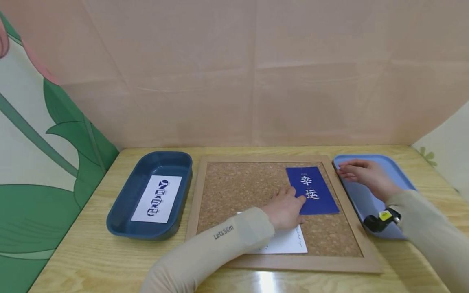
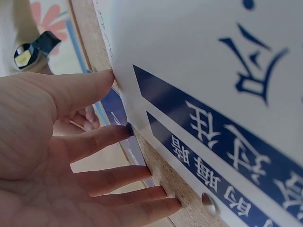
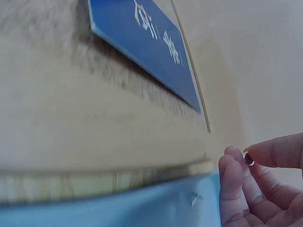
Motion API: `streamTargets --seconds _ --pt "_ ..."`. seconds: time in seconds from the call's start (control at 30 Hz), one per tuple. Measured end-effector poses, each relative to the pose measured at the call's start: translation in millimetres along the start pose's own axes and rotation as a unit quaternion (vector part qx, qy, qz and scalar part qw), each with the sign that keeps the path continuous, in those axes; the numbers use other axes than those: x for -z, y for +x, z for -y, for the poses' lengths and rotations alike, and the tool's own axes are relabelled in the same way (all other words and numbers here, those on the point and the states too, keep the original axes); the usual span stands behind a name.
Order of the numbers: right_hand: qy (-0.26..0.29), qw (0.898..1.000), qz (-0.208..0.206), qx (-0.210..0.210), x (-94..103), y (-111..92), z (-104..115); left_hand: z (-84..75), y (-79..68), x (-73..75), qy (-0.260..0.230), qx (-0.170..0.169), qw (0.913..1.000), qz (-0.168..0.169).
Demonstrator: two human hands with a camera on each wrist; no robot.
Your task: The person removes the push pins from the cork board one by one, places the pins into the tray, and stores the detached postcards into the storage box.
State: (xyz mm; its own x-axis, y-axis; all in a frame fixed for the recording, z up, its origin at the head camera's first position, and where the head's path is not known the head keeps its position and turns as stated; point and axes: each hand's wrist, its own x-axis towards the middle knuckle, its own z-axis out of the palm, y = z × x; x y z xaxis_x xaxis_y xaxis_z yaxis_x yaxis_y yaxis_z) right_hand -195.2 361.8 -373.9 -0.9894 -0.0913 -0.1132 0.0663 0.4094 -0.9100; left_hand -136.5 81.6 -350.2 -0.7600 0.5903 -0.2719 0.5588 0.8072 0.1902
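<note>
My left hand (image 1: 286, 207) lies over the framed cork board (image 1: 242, 183), its fingers spread and straight. The fingertips touch down where a white card with blue print (image 2: 189, 71) meets a blue card with white characters (image 1: 316, 199). A round silver thumbtack head (image 2: 210, 204) shows by the white card's edge in the left wrist view. Above the light blue tray (image 1: 399, 175), my right hand (image 1: 366, 175) pinches a small shiny metal thumbtack (image 3: 248, 158) between thumb and finger. The left hand and sleeve hide part of the white card in the head view.
A dark blue tray (image 1: 122, 207) holding a white printed card (image 1: 157, 199) stands left of the board. Another small shiny piece (image 3: 195, 198) lies in the light blue tray. Behind the wooden table (image 1: 88, 244) hangs a pinkish cloth (image 1: 183, 81).
</note>
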Motion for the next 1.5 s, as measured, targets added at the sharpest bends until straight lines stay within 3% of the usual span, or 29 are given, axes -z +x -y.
streamTargets --seconds 0.2,0.63,1.5 --pt "-0.058 0.998 0.006 -0.031 8.9 -10.8 0.7 -0.2 -0.2 0.1 -0.001 0.002 1.0 0.001" --pt "-0.082 0.992 0.012 -0.09 19.7 -16.4 -8.1 0.5 -1.2 0.1 -0.006 0.005 1.0 0.004" --pt "-0.114 0.988 0.052 -0.093 33.7 -15.4 -21.8 -0.6 -0.4 1.2 -0.003 0.006 1.0 0.003"
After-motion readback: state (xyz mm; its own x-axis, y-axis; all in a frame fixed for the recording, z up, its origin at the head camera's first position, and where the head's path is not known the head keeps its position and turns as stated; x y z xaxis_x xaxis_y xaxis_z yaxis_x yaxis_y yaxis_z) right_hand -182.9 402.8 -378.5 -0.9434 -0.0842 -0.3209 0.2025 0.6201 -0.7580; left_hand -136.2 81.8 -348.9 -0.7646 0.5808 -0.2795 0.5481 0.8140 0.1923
